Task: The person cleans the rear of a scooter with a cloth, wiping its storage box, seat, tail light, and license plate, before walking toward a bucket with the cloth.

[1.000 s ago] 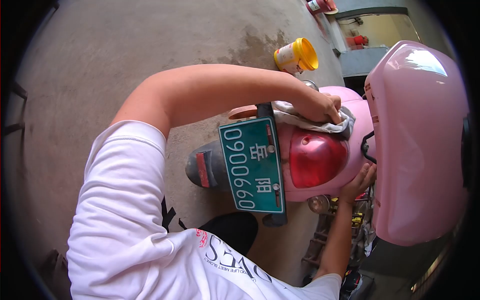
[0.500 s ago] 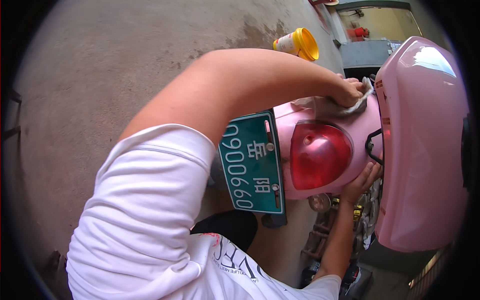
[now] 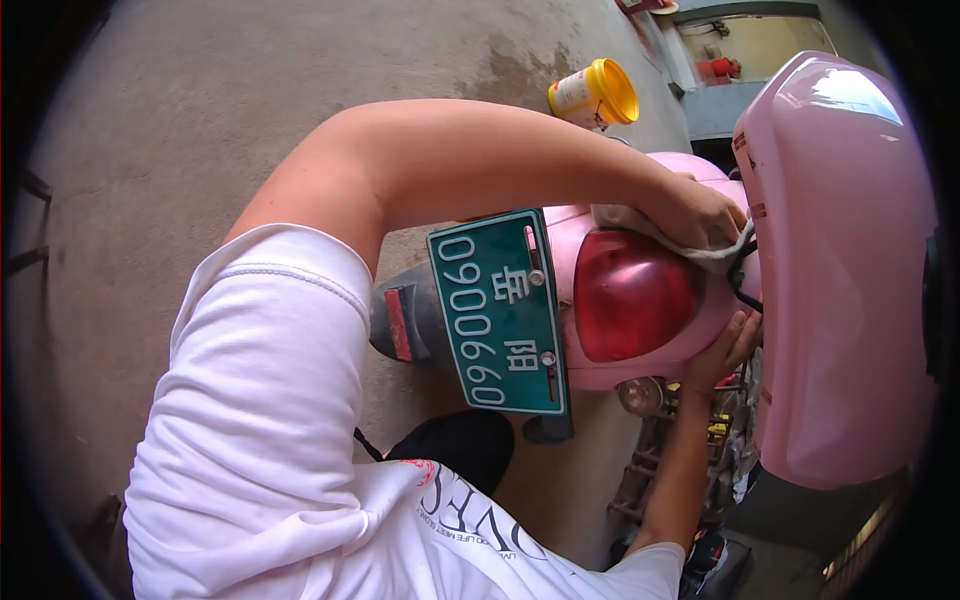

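My left hand (image 3: 706, 214) reaches across the top of the head view and presses a greyish cloth (image 3: 728, 260) on the pink scooter's rear panel (image 3: 728, 290). The cloth lies between the red tail light (image 3: 638, 296) and a black bracket (image 3: 744, 290); part of it is hidden under the hand. Lower down, my right hand (image 3: 722, 358) rests against the other side of the panel, fingers stretched out beneath the pink top box (image 3: 840, 280). A green licence plate (image 3: 500, 312) is screwed on below the tail light.
A yellow bucket (image 3: 590, 92) lies tipped sideways in this turned view, on the concrete floor (image 3: 220, 120) beside a damp patch. Close to my right forearm are a round turn-signal lamp (image 3: 640, 397) and a brown metal rack (image 3: 640, 465). A black fender (image 3: 410, 320) carries a red reflector.
My left hand and the cloth have shifted toward the black bracket and tail light. My right hand stays in about the same place. More of the black fender shows now.
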Action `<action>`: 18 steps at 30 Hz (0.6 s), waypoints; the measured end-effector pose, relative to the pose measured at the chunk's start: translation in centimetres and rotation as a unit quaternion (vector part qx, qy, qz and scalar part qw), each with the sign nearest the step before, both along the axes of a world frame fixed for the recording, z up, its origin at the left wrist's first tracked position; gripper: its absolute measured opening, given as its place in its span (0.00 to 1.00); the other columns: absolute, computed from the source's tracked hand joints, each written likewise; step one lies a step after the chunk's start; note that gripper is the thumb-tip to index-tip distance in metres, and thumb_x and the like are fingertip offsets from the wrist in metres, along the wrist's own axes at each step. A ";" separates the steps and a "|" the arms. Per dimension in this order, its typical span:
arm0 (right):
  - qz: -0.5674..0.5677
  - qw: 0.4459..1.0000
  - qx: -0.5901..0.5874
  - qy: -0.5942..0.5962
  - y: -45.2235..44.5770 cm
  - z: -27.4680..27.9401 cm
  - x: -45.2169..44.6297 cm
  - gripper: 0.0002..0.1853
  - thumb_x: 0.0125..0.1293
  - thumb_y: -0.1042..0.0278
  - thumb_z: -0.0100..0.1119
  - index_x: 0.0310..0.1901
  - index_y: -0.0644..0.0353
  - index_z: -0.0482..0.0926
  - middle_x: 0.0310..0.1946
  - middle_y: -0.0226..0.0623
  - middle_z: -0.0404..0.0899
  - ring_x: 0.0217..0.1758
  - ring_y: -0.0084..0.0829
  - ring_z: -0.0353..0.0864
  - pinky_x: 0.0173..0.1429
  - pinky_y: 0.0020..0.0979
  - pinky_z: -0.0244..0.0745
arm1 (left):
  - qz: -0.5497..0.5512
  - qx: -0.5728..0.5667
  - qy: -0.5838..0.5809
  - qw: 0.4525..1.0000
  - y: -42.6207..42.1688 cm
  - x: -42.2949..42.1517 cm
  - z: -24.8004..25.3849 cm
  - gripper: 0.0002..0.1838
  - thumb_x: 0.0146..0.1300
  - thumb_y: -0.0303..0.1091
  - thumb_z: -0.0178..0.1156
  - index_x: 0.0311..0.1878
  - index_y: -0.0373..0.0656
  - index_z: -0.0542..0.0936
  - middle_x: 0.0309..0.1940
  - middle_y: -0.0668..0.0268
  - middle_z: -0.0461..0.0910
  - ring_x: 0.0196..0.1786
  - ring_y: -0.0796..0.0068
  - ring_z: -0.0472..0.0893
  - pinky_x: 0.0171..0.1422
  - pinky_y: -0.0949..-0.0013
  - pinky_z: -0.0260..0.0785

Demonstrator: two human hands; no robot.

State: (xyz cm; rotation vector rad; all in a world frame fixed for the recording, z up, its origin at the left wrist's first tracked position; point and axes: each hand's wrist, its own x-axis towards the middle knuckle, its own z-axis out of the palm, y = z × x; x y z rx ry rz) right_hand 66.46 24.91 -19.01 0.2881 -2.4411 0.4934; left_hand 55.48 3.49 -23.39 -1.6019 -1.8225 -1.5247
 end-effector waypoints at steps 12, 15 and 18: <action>-0.020 0.999 0.015 0.023 0.4 -0.3 -0.2 0.33 0.73 0.49 0.39 0.63 0.76 0.62 0.68 0.60 0.53 0.74 0.51 0.46 0.75 0.44 0.38 | 0.185 0.062 0.074 0.978 4.7 -3.5 -0.4 0.18 0.58 0.50 0.56 0.50 0.58 0.77 0.61 0.63 0.61 0.66 0.59 0.57 0.67 0.50 0.50; -0.027 1.000 0.007 0.013 0.4 -0.3 -0.2 0.32 0.73 0.50 0.39 0.63 0.76 0.62 0.68 0.59 0.54 0.75 0.51 0.45 0.76 0.44 0.37 | 0.232 0.056 0.051 0.970 3.4 -3.1 -1.1 0.18 0.59 0.52 0.55 0.50 0.59 0.77 0.58 0.64 0.62 0.63 0.61 0.59 0.63 0.55 0.53; -0.024 1.000 0.010 0.004 0.6 -0.2 0.1 0.31 0.73 0.51 0.39 0.63 0.75 0.62 0.68 0.59 0.55 0.74 0.51 0.46 0.75 0.44 0.38 | 0.234 0.067 0.009 0.970 2.3 -2.7 -2.2 0.17 0.63 0.49 0.52 0.54 0.58 0.75 0.57 0.59 0.65 0.65 0.55 0.57 0.65 0.51 0.50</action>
